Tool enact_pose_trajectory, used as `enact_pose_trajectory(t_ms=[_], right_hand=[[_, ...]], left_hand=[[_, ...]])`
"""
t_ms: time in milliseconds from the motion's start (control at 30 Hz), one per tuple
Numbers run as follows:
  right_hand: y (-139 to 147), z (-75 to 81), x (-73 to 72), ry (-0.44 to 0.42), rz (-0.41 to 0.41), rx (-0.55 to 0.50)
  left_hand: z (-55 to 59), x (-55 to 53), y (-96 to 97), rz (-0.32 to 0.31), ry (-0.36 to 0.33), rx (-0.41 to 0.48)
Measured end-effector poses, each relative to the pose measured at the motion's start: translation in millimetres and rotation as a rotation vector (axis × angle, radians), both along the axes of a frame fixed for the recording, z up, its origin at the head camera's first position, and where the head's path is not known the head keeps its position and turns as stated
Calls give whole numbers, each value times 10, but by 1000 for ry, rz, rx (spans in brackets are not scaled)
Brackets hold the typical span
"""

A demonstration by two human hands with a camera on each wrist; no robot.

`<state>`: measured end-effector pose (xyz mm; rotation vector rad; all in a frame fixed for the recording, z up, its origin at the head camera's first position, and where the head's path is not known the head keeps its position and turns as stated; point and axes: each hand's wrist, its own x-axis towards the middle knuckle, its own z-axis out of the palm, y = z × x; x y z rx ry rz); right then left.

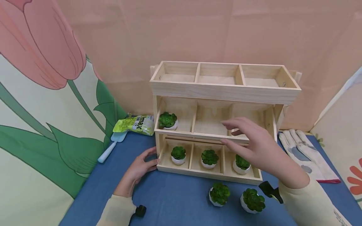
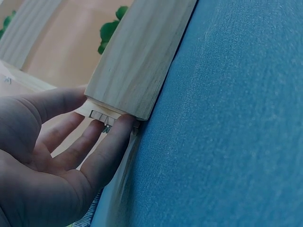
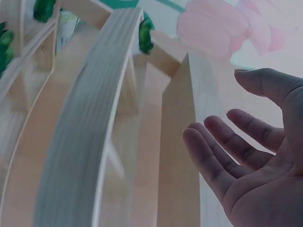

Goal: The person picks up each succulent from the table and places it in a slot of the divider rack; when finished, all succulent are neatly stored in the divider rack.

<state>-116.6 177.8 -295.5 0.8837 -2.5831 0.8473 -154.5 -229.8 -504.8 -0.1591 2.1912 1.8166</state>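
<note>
My left hand [image 1: 141, 164] rests against the left end of the bottom tray of a light wooden three-tier shelf [image 1: 223, 91], its fingertips touching the end near the front corner [image 2: 118, 106]. My right hand [image 1: 251, 141] hovers before the middle tier, fingers spread and holding nothing; the right wrist view shows it apart from the wood. One green succulent in a white pot [image 1: 168, 121] sits in the middle tier's left compartment. The bottom tray holds a left succulent [image 1: 178, 154], a centre succulent [image 1: 209, 158] and a right succulent [image 1: 241, 164], one per compartment.
Two more potted succulents, a left one [image 1: 219, 194] and a right one [image 1: 252, 200], stand on the blue cloth [image 1: 175, 201] before the shelf. A green bag [image 1: 135, 124] and a light-blue trowel [image 1: 108, 150] lie to the left, white gloves [image 1: 304, 153] to the right.
</note>
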Motion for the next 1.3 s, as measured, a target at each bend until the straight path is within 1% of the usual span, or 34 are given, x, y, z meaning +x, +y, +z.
enact_pose_trajectory(t_ms=[67, 167, 267, 367, 500, 700, 967, 1100, 1233, 1300], right_hand=[[138, -56, 76, 40, -49, 9], [329, -187, 169, 82, -122, 8], [505, -344, 248, 74, -169, -26], [658, -508, 319, 44, -206, -86], [827, -680, 407, -28, -271, -145], [1017, -919, 480, -170, -363, -159], [1151, -1358, 639, -387, -400, -138], [1181, -1581, 711, -447, -410, -144], [1237, -1735, 760, -505, -413, -171], [1269, -1790, 782, -562, -413, -194]], left_hand=[[-2, 3, 4, 2, -3, -1], [-6, 11, 9, 4, -5, -1], [-1, 12, 16, 1, 2, -4], [9, 9, 21, 4, 6, -7], [22, -4, 24, 2, 5, -5], [22, -12, 15, 5, 1, -1], [2, 12, 14, -5, 2, 9], [6, 11, 13, 1, 2, 13], [10, 9, 13, 3, 2, 13], [10, 10, 11, 5, 1, 12]])
